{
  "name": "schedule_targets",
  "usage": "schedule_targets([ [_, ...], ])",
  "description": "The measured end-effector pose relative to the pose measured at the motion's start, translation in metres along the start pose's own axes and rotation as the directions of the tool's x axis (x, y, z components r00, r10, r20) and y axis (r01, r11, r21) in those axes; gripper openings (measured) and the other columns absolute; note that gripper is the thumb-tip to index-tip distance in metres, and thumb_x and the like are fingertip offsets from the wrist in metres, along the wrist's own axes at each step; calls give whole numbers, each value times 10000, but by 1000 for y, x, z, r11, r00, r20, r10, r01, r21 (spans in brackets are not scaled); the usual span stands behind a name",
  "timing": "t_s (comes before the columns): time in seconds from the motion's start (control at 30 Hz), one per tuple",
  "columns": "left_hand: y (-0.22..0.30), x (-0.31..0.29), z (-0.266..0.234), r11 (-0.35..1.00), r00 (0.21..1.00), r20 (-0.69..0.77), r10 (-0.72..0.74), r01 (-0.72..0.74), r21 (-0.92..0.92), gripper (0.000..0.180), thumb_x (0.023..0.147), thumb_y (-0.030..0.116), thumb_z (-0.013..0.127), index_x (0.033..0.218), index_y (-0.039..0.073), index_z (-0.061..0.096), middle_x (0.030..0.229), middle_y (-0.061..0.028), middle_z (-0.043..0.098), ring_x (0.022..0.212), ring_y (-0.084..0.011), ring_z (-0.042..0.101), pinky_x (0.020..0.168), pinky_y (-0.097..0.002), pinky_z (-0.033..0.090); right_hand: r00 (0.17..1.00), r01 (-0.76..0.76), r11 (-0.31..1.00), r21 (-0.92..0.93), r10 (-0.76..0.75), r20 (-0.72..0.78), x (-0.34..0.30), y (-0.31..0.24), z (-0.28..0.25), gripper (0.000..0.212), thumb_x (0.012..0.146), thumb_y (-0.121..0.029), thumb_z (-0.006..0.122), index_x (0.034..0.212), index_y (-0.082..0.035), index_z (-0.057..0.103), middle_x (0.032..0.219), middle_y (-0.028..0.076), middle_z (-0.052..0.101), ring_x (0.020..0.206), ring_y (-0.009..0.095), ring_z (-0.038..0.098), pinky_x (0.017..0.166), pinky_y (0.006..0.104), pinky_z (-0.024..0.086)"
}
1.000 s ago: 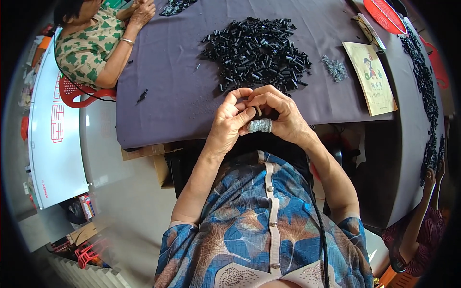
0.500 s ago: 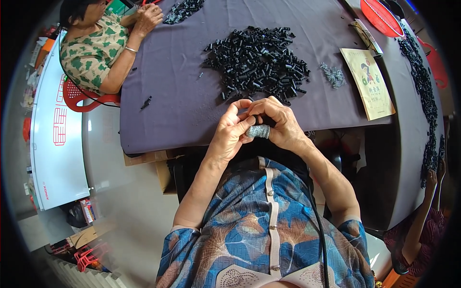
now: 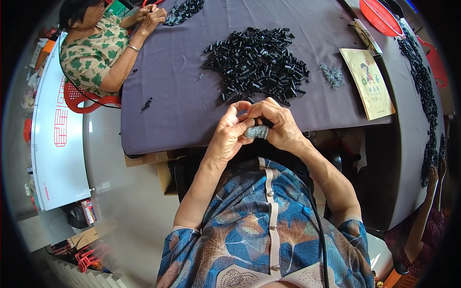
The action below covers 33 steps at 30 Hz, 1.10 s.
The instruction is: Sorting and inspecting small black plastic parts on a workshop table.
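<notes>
My left hand [image 3: 226, 138] and my right hand [image 3: 284, 126] meet just off the table's near edge, their fingertips pinched together. Whatever they hold is small, dark and mostly covered by the fingers, so I cannot make it out. A grey wrap [image 3: 256, 132] is wound round a digit between the hands, apparently my right thumb. Right beyond my fingers lies a large heap of small black cylindrical pieces [image 3: 257, 62]. To its right is a little cluster of small clear pieces [image 3: 332, 76].
A yellow booklet [image 3: 369, 89] lies at the right of the grey-covered table [image 3: 168, 110]. Farther right are a red basket [image 3: 379, 18] and a long row of black pieces [image 3: 420, 77]. A co-worker [image 3: 96, 53] sits at the far left; another person's arms [image 3: 425, 211] reach in at right.
My hands have shifted very slightly, still pinched together, and the grey wrap sits a touch farther left. The co-worker's hands at the far left have moved a little.
</notes>
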<state>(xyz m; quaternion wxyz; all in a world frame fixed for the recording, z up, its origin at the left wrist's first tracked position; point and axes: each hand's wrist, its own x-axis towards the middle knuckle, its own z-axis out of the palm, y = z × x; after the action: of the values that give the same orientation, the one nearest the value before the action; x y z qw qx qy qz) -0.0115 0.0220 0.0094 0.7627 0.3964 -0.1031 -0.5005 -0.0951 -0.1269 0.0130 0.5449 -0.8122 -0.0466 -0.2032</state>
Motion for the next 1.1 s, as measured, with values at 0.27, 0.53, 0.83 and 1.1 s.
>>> schedule_targets([
  [0.27, 0, 0, 0, 1000, 1000, 2, 2, -2, -13, 350, 897, 57, 588, 1206, 87, 427, 939, -81, 562, 684, -63, 509, 481, -172, 374, 1000, -23, 1000, 15, 23, -14, 0, -1, 3, 354, 623, 27, 749, 941, -63, 621, 821, 26, 603, 771, 213, 539, 691, 327, 458],
  [0.53, 10, 1, 11, 1000, 988, -152, -17, 17, -5, 258, 924, 90, 397, 1163, 44, 481, 750, -4, 462, 486, -26, 338, 404, -164, 281, 996, -75, 996, 44, 77, -49, -4, -1, -7, 340, 692, -5, 750, 997, -15, 599, 1082, 90, 608, 810, 192, 609, 707, 307, 513],
  [0.83, 67, -61, -28, 882, 951, -259, 171, -30, 471, 233, 987, 233, 491, 1051, 23, 571, 621, 21, 424, 429, -17, 329, 363, -154, 266, 983, -39, 997, 69, 51, -177, -2, 6, -17, 180, 748, 129, 581, 893, 25, 602, 915, 106, 646, 842, 184, 621, 751, 267, 488],
  [1.1, 54, -170, -138, 731, 825, -563, 47, 355, 583, 174, 935, 187, 561, 932, 23, 622, 628, 40, 508, 492, -13, 400, 433, -185, 302, 994, -48, 993, -108, 36, -107, -5, 7, -8, 184, 707, 119, 544, 864, 27, 573, 920, 117, 640, 787, 222, 624, 715, 265, 478],
])
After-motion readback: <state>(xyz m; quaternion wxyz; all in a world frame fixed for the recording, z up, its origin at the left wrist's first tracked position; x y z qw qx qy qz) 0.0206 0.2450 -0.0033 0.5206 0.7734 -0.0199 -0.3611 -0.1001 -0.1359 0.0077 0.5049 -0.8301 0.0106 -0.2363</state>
